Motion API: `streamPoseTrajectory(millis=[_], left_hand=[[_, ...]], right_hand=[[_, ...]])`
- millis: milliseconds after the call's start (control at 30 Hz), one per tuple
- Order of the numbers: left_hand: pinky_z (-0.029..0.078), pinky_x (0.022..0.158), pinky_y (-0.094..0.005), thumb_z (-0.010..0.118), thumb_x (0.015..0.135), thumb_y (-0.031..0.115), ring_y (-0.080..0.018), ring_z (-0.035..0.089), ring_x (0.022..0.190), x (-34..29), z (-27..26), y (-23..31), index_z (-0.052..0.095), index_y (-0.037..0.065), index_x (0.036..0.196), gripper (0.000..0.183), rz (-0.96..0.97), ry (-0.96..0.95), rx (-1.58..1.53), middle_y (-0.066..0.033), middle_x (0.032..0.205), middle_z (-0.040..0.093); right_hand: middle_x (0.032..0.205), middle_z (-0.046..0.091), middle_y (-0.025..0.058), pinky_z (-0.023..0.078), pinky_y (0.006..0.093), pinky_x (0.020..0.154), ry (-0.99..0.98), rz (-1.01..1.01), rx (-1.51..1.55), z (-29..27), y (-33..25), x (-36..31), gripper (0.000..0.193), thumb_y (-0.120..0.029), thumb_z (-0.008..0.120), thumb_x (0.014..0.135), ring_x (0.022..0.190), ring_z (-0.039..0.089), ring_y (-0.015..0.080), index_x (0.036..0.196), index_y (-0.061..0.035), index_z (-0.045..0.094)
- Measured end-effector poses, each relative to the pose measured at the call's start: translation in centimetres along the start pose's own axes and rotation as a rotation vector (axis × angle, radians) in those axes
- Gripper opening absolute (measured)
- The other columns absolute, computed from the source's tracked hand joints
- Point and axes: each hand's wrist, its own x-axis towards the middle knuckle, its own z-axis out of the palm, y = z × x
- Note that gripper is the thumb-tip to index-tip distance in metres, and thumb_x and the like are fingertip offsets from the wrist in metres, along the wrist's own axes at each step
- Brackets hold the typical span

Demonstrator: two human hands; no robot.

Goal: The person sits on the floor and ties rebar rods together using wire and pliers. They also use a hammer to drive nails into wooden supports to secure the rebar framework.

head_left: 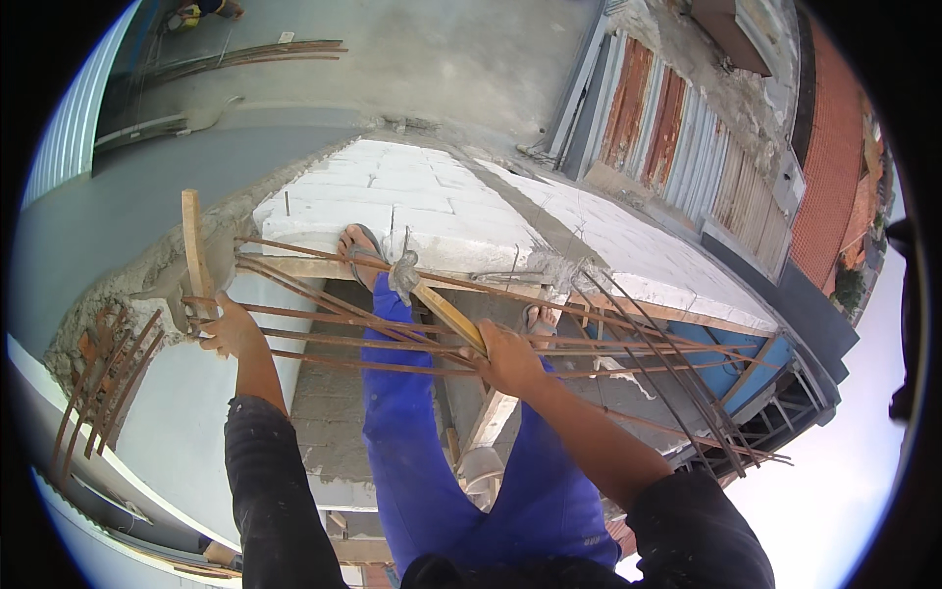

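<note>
Right hand (pixel 507 355) palm hidden against wooden handle (pixel 446 314); hammer head (pixel 402 273) blurred. Right foot (pixel 541 319) mostly hidden behind rebar (pixel 392 344). Figure (pixel 201 12) at top edge cut off.

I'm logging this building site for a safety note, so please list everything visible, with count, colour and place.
Rusty steel reinforcing bars: several, brown, running sideways at hand level and fanning out to the right.
Wooden-handled hammer with grey head: one, handle in the right hand, head over the left foot.
Upright wooden slat: one, pale, just above the left hand.
White block wall top: one, under the feet.
Rusted corrugated metal sheets: several, red-brown, upper right.
Long bars lying on the grey ground: a bundle, brown, upper left.
Grey sandals: two, on the feet.
Blue trousers: one pair, centre.
Left hand: gripping a bar.
Right hand: closed around the hammer handle.
</note>
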Motion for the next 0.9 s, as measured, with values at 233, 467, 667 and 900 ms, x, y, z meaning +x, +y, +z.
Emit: streamPoseTrajectory(millis=[233, 467, 667, 900], left_hand=[[0.042, 0.109, -0.0648, 0.069, 0.08, 0.074, -0.0637, 0.027, 0.143, -14.7, 2.3, -4.7, -0.006, 0.004, 0.164, 0.133, 0.075, -0.312, -0.188, -0.0258, 0.168, -0.02], [0.029, 0.12, -0.0591, 0.066, 0.081, 0.075, -0.0628, 0.02, 0.148, -13.8, 1.8, -4.1, -0.019, -0.001, 0.16, 0.139, 0.101, -0.42, -0.241, -0.0328, 0.161, -0.033], [0.048, 0.106, -0.059, 0.064, 0.085, 0.065, -0.0509, 0.038, 0.144, -17.4, 1.7, -3.1, 0.009, 0.002, 0.165, 0.116, 0.062, -0.127, -0.243, -0.0266, 0.17, -0.005], [0.051, 0.099, -0.0573, 0.065, 0.083, 0.063, -0.0469, 0.046, 0.138, -19.5, 1.2, -2.1, 0.031, -0.002, 0.158, 0.105, 0.049, 0.035, -0.255, -0.0271, 0.166, 0.015]], right_hand=[[0.118, 0.065, 0.0236, 0.048, 0.0507, 0.097, 0.082, -0.146, -0.046, 2.2, 10.0, -7.1, 0.034, -0.028, 0.065, 0.098, 0.118, 0.06, 0.0421, 0.119, -0.0041, 0.054], [0.106, 0.071, 0.0199, 0.054, 0.0527, 0.083, -0.123, -0.241, -0.155, 4.9, 14.6, -13.1, 0.036, -0.033, 0.065, 0.098, 0.101, 0.07, 0.0392, 0.121, -0.0074, 0.054], [0.102, 0.073, 0.0216, 0.055, 0.0541, 0.084, -0.352, 0.076, -0.269, 9.8, 21.6, -14.8, 0.043, -0.047, 0.055, 0.103, 0.096, 0.072, 0.0423, 0.123, -0.0088, 0.057], [0.113, 0.07, 0.0272, 0.053, 0.0586, 0.091, 0.317, 0.55, -0.036, 17.1, 30.4, -4.6, 0.05, -0.047, 0.053, 0.103, 0.107, 0.067, 0.0476, 0.126, -0.0028, 0.056]])
